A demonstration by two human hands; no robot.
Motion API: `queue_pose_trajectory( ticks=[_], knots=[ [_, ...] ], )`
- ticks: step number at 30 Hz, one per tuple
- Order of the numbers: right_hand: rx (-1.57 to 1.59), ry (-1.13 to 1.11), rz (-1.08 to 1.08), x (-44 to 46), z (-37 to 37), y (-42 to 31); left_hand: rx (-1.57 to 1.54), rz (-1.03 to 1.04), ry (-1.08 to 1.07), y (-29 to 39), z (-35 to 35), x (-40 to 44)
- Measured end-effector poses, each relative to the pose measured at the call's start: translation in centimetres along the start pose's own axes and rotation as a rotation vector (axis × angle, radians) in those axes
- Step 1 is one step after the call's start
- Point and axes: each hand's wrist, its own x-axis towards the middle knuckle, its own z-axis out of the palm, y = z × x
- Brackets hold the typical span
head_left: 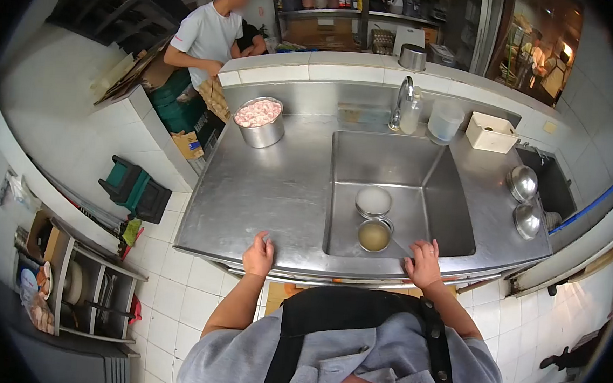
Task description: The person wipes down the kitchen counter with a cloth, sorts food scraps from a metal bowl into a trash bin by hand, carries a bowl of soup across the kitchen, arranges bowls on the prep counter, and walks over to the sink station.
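Observation:
My left hand rests at the front edge of the steel counter, fingers slightly bent and apart, holding nothing I can see. My right hand lies on the front rim of the sink, its fingers spread. Just left of its fingertips, a thin greyish strip runs from the nearer bowl; I cannot tell what it is or whether the hand touches it. Inside the sink, a round metal bowl contains yellowish liquid. Behind it sits another round container with whitish, cloudy contents.
A metal pot of pale pink, raw-looking meat stands at the back left. Behind the sink are a faucet, a clear tub and a white bin. Metal bowls sit right. A person stands beyond the counter.

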Motion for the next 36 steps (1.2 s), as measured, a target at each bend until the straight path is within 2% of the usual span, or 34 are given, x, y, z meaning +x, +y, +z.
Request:
queue_pose_trajectory(
  ticks=[7, 11, 13, 26, 30, 32, 36],
  knots=[
    [-0.035, 0.015, 0.001, 0.1, 0.0, 0.1, 0.019, 0.051, 0.023, 0.0, 0.0, 0.2],
    [-0.035, 0.016, 0.004, 0.1, -0.1, 0.0, -0.012, -0.051, -0.064, 0.9, -1.0, 0.3],
    [-0.044, 0.004, 0.032, 0.0, -0.2, -0.1, -0.023, -0.007, 0.007, 0.7, -0.9, 0.2],
    [-0.058, 0.037, 0.007, 0.3, -0.5, -0.4, 0.013, -0.033, -0.035, 0.5, -0.7, 0.3],
    [-0.041, 0.029, 0.006, 0.1, -0.4, -0.2, -0.036, -0.016, -0.016, 0.0, -0.5, 0.2],
    [-0.046, 0.024, 0.005, 0.0, -0.2, 0.0, -0.092, -0.081, -0.021, 0.2, -0.6, 0.2],
    [-0.025, 0.014, 0.011, 0.1, -0.2, 0.0, -0.052, -0.068, 0.019, 0.9, -0.9, 0.3]
  ],
)
